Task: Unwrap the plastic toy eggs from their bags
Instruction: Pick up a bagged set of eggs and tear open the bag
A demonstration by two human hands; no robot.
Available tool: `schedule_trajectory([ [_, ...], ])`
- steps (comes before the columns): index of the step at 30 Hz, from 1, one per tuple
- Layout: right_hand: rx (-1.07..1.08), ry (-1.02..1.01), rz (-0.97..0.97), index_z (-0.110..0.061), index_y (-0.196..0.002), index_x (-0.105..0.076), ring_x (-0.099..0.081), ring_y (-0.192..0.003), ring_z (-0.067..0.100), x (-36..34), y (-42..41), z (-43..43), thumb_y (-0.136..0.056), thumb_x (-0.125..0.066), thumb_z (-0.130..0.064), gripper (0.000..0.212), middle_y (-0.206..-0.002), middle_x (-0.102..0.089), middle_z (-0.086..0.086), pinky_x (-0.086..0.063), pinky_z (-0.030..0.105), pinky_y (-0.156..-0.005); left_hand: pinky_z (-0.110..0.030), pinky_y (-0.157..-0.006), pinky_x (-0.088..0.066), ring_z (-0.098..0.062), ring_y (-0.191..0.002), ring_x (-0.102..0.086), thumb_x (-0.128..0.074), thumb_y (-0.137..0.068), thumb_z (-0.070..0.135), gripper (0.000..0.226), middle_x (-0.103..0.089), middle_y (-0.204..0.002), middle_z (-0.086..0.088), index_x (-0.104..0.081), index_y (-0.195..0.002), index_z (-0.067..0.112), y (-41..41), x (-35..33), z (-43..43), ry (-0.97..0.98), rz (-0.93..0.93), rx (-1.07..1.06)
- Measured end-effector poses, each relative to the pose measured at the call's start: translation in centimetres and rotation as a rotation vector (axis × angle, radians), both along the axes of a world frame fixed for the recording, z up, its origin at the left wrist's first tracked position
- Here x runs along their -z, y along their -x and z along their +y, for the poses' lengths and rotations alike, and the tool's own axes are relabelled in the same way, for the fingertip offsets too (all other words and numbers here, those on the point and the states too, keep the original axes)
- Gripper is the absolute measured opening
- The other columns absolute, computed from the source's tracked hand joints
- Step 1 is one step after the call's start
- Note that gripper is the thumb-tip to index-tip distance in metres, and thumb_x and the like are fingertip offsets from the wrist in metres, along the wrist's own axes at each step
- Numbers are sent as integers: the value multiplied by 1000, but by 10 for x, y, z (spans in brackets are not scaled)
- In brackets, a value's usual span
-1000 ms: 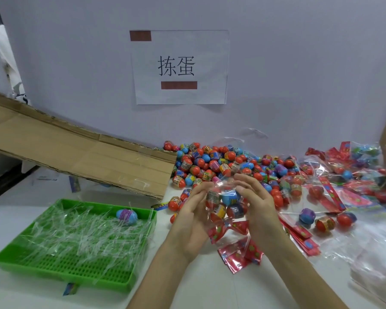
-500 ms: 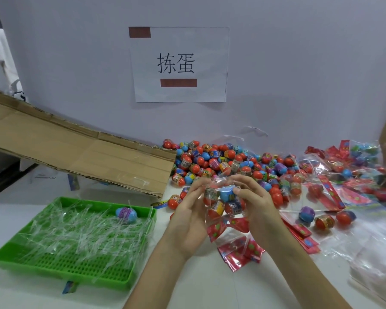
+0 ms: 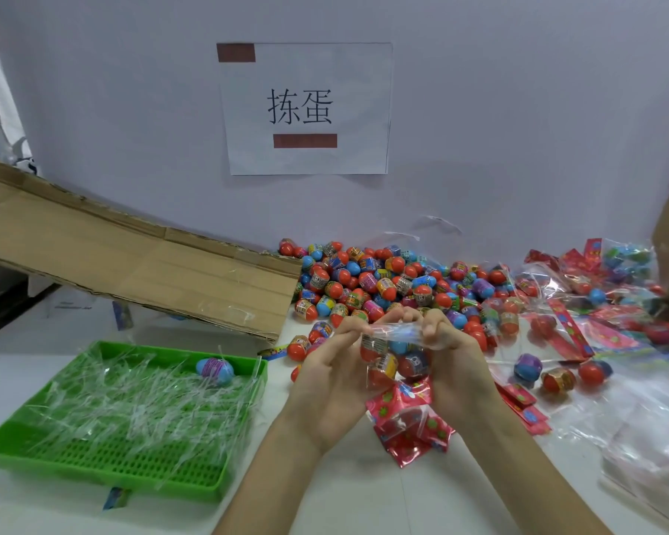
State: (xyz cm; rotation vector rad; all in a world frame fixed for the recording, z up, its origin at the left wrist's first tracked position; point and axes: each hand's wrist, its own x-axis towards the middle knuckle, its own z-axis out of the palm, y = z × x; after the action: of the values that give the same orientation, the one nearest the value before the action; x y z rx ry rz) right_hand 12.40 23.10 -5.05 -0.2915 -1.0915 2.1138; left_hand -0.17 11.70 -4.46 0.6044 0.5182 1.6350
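Observation:
A clear plastic bag (image 3: 396,355) with several red and blue toy eggs inside hangs between my hands above the white table. My left hand (image 3: 333,376) pinches the bag's top edge on the left. My right hand (image 3: 450,357) pinches the same edge on the right, and the film is stretched tight between the fingertips. The bag's red printed header (image 3: 406,415) dangles below. Behind my hands lies a big pile of loose toy eggs (image 3: 383,279) against the wall.
A green perforated tray (image 3: 105,457) at the front left holds clear plastic strips and one blue-purple egg (image 3: 215,371). A flattened cardboard sheet (image 3: 132,260) slants behind it. Bagged eggs and red headers (image 3: 595,303) lie at the right, and empty clear bags (image 3: 649,449) at the front right.
My fingertips have curled onto the bag's top edge and pulled it taut between them. The bag has dropped slightly lower between my palms.

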Motion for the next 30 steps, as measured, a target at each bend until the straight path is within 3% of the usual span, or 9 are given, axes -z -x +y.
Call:
schedule_trajectory([
  [4, -13, 29, 8, -15, -59, -58, -69, -90, 20, -3, -1, -1, -74, -51, -1, 22, -89, -62, 3, -60, 34, -75, -37, -96, -51, -31, -137, -55, -66, -96, 27, 7, -50, -154, -15, -70, -93, 22, -2, -3, -1, -7, 13, 16],
  [6, 2, 24, -11, -16, -61, -60, -67, -88, 19, -5, -1, -1, -75, -55, -4, 19, -88, -61, 3, -59, 34, -75, -38, -95, -54, -31, -135, -57, -68, -95, 27, 7, -52, -152, -14, -74, -94, 23, -3, -4, -2, -16, 14, 7],
  [9, 34, 15, -40, -18, -63, -62, -61, -86, 17, -4, 0, 0, -77, -57, -7, 19, -87, -62, 0, -54, 34, -79, -39, -90, -57, -30, -132, -60, -56, -101, 26, 23, -58, -148, -11, -76, -91, 25, -5, -3, -1, -11, -14, -45],
  [13, -12, 26, -29, -18, -60, -59, -58, -91, 20, -2, 1, -1, -70, -62, -8, 14, -89, -61, -1, -53, 36, -81, -42, -96, -56, -35, -135, -56, -46, -103, 23, 32, -56, -149, -12, -70, -80, 23, -5, -3, -2, -26, -3, -67],
  [16, -7, 17, -24, -17, -59, -56, -59, -96, 24, -1, 0, 0, -78, -52, -5, 23, -92, -58, 2, -56, 37, -80, -43, -100, -53, -37, -138, -53, -44, -102, 19, 33, -53, -151, -16, -67, -78, 21, -5, -3, -3, -55, 7, -49],
  [20, -71, 28, 13, -15, -56, -51, -62, -88, 26, -5, -1, -1, -85, -44, -7, 31, -88, -58, 10, -58, 32, -73, -38, -84, -56, -37, -136, -54, -47, -97, 16, 27, -51, -154, -15, -60, -73, 16, -6, -2, -5, -66, 23, -5],
  [26, -91, -57, 18, -15, -51, -50, -68, -71, 18, -14, -7, -4, -80, -36, -3, 34, -72, -65, 6, -58, 26, -65, -42, -91, -54, -40, -142, -47, -31, -101, 12, 38, -49, -155, -16, -54, -70, 15, -5, 1, -4, -69, 55, 26],
  [30, -133, -19, 59, -14, -55, -46, -62, -78, 23, -14, -7, 0, -76, -33, 2, 29, -80, -54, 11, -56, 30, -72, -41, -87, -47, -43, -137, -51, -32, -100, 11, 33, -49, -154, -20, -50, -73, 14, -6, 4, -4, -86, 21, 66],
])
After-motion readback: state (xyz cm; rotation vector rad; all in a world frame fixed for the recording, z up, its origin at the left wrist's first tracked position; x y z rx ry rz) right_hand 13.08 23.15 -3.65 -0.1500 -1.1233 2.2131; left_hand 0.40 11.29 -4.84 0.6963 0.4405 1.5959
